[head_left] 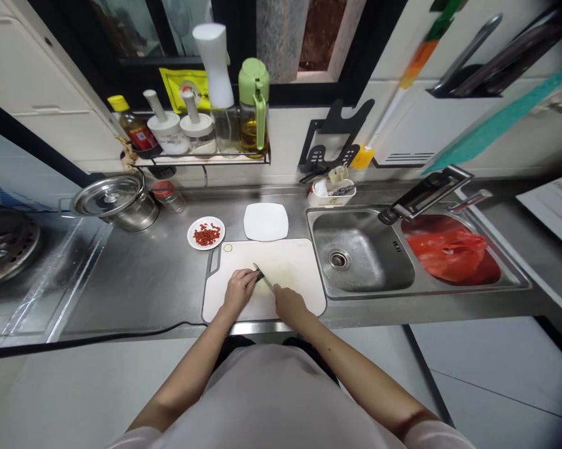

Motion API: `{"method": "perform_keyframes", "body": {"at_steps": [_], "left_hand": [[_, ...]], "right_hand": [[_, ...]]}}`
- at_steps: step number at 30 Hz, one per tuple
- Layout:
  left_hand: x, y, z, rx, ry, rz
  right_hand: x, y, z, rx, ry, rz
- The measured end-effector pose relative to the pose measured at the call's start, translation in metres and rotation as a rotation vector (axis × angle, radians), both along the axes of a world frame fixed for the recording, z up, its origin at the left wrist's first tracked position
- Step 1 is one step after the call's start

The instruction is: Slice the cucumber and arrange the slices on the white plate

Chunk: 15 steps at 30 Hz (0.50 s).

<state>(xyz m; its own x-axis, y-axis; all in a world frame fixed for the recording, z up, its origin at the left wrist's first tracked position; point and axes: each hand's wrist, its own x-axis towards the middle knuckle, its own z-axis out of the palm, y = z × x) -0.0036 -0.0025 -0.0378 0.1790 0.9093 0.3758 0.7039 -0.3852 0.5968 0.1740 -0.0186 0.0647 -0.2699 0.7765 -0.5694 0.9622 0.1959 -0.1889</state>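
A white cutting board point(305, 265) lies on the steel counter in front of me. My right hand point(291, 307) is closed round the handle of a knife point(268, 283), whose blade slants away to the left over the board. With bent fingers, my left hand point(240, 290) grips a small dark-green piece of cucumber point(260, 275) against the board, right beside the blade. Much of that piece is hidden by the fingers and the blade. One pale-green cucumber slice point(228, 247) lies at the board's upper left corner. Damp greenish marks show on the board's middle.
Behind the board stand a plate of chopped red pieces point(207, 234) and a white square plate point(265, 221). A lidded pot point(122, 202) is at left. The sink point(365, 249) adjoins the board's right, with a red bag point(449, 254) in its second basin. Bottles line a rack point(201, 161).
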Motion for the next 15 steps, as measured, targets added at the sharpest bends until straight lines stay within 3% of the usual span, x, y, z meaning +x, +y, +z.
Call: {"method": "perform_keyframes", "body": {"at_steps": [15], "left_hand": [[0.001,0.000,0.002,-0.012,-0.012,-0.001]], "right_hand": [[-0.005,0.007,-0.012,0.078,0.031,0.007]]}}
